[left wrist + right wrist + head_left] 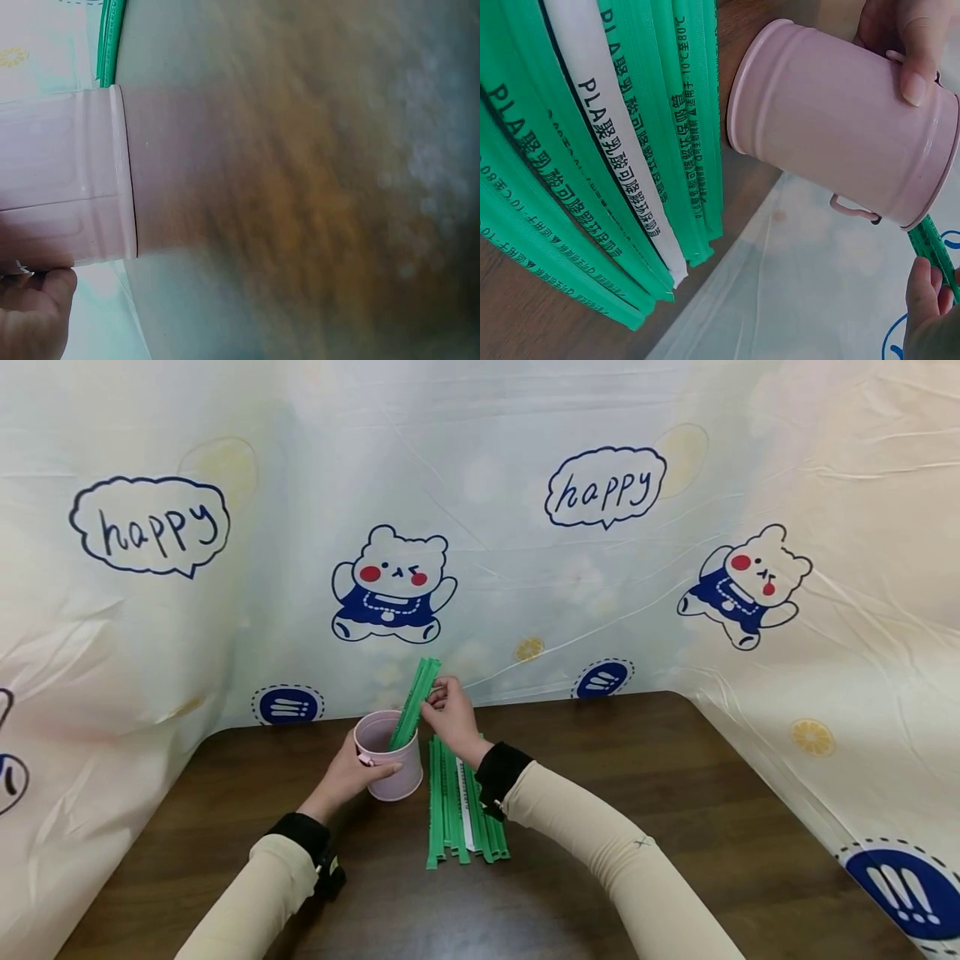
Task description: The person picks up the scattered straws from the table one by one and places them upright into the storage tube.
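A pale pink metal bucket [399,781] stands upright on the table, tipped neither way. My left hand [343,778] holds it at its left side, the thumb [915,81] pressed along the wall near the rim. Several green paper-wrapped drinking straws [416,700] slant up out of the bucket, their lower ends hidden inside. Above the rim, my right hand [453,717] pinches these straws between thumb and fingers. Under my right forearm lies a row of more green-wrapped straws [438,818]. One white-wrapped straw [622,135] lies among them, printed with black lettering.
The dark brown wooden table [360,893] runs back to a pale printed cloth [495,585] with bears and "happy" bubbles. A small handle loop [853,211] juts from the bucket's side. Dark cuffs [504,770] wrap both wrists.
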Motion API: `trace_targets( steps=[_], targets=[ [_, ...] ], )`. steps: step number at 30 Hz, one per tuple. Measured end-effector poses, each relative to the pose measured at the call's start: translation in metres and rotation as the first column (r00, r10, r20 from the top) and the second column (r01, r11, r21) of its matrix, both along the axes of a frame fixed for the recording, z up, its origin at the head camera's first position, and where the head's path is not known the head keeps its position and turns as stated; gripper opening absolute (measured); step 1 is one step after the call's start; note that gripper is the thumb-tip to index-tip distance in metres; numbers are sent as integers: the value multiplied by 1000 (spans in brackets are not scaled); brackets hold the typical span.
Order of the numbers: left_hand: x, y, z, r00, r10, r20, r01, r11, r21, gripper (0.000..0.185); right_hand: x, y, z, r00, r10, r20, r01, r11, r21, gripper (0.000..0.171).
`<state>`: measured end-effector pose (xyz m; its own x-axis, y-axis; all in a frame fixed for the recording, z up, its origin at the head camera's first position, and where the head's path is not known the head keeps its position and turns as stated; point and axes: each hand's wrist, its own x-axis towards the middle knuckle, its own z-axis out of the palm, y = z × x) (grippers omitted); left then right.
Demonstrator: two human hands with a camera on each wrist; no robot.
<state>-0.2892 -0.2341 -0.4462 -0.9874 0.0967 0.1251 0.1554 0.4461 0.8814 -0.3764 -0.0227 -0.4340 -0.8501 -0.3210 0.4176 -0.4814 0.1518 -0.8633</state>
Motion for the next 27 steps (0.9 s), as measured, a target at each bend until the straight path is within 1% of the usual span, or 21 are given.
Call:
trace_targets(
  steps=[1,5,6,8,11,15,16,17,18,20,22,24,26,27],
  targets=[
    [0,0,0,1000,-1,0,1,1000,1,94,-4,-1,-4,1000,-6,-18,6,1000,9,47],
    [-1,0,1,1000,-9,-2,9,1000,16,94,-12,-4,-7,999,-34,21,33,998,44,47],
    [-2,0,1,1000,-14,-2,14,1000,17,94,-18,-4,-10,999,-21,38,20,999,28,48],
    [-2,-1,1,1000,-20,1,20,1000,19,94,-18,-3,-11,999,-13,40,12,1000,21,49],
    [-3,-2,0,1000,-20,11,20,1000,12,94,-30,-3,-28,999,-9,-34,9,1000,19,48],
    [-2,-3,-1,1000,-16,12,16,1000,7,95,-47,1,-40,1000,-25,1,25,998,49,49],
    [-2,-3,-1,1000,-15,15,15,1000,8,95,-48,4,-41,1000,-30,10,29,998,58,49],
    [-2,-2,-1,1000,-17,15,17,1000,8,95,-47,8,-38,999,-29,19,28,998,63,49],
    [-2,-2,-1,1000,-19,14,19,1000,10,95,-41,13,-30,998,-32,60,28,997,71,49],
    [-2,-2,-1,1000,-21,10,21,1000,7,96,-30,23,-19,997,-40,72,34,997,73,46],
    [-2,-1,0,1000,-25,17,25,1000,9,97,-7,33,7,987,-68,146,53,993,108,43],
    [-2,-1,1,999,-27,19,27,1000,8,98,12,40,27,977,-120,177,88,980,177,36],
    [-2,-1,1,999,-30,24,30,1000,8,98,22,47,33,978,-147,151,105,962,252,31],
    [-2,0,2,999,-31,29,30,999,9,98,24,50,33,977,-160,139,115,951,288,29]
  ],
)
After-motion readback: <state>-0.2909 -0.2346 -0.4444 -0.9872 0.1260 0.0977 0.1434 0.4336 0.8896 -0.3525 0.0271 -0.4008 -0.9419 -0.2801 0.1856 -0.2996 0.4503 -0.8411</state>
